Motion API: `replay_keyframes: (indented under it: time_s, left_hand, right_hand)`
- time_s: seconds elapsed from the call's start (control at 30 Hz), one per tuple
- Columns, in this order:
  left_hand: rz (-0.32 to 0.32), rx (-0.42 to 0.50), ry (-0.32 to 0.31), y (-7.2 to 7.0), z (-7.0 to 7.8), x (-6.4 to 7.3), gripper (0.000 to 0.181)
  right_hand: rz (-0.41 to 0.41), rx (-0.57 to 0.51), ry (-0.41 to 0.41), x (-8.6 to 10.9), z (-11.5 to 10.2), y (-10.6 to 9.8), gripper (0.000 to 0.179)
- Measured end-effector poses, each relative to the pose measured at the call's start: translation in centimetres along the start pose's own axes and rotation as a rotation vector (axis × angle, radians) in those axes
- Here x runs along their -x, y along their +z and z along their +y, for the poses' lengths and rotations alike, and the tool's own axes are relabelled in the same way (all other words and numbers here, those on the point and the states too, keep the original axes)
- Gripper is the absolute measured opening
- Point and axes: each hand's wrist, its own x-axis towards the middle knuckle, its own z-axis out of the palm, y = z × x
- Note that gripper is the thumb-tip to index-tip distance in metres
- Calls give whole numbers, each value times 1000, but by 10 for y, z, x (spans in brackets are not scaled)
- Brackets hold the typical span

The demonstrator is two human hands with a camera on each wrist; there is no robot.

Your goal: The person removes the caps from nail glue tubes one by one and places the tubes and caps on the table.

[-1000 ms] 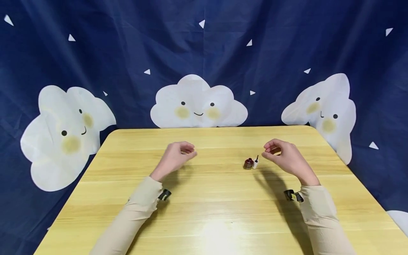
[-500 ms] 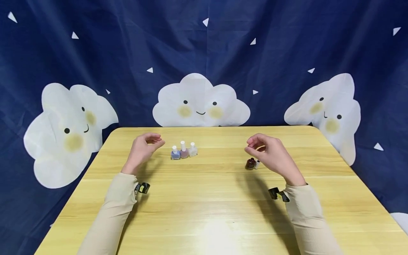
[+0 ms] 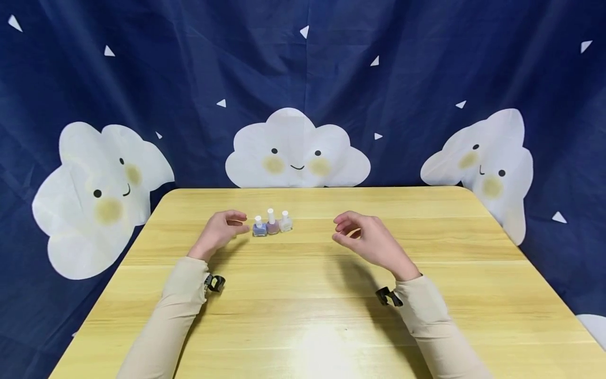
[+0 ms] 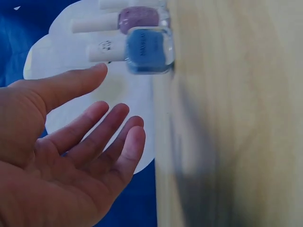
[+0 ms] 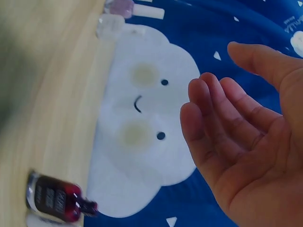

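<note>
A blue nail polish bottle (image 3: 259, 230), a mauve one (image 3: 272, 227) and a clear one (image 3: 286, 224) stand capped in a row on the table. Just left of the blue bottle is my left hand (image 3: 220, 231), fingers loosely bent and parted from the thumb, holding nothing. My right hand (image 3: 371, 241) hovers to the right of the row, likewise holding nothing. In the right wrist view a dark red nail polish bottle (image 5: 54, 197) stands uncapped, a white piece (image 5: 45, 221) beside it at the frame's edge; in the head view the right hand hides both.
The pale wooden table (image 3: 303, 295) runs back to a dark blue curtain (image 3: 265, 58) printed with white clouds. A black strap device (image 3: 216, 283) sits at the left wrist, and another black device (image 3: 389, 297) at the right.
The left hand moved left off the row of bottles, uncovering them, then edged back toward the blue one. The right hand moved left, and the dark red bottle became hidden behind it.
</note>
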Motion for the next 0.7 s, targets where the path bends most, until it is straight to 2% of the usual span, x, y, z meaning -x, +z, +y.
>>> replay_keyframes:
  time_s: [0.27, 0.7]
  left_hand:
    - [-5, -30, 28, 11, -3, -3, 42]
    - [-7, -65, 26, 20, -7, -8, 41]
  right_hand:
    - [-43, 10, -8, -1, -1, 14, 22]
    - [-52, 21, -13, -1, 0, 17, 22]
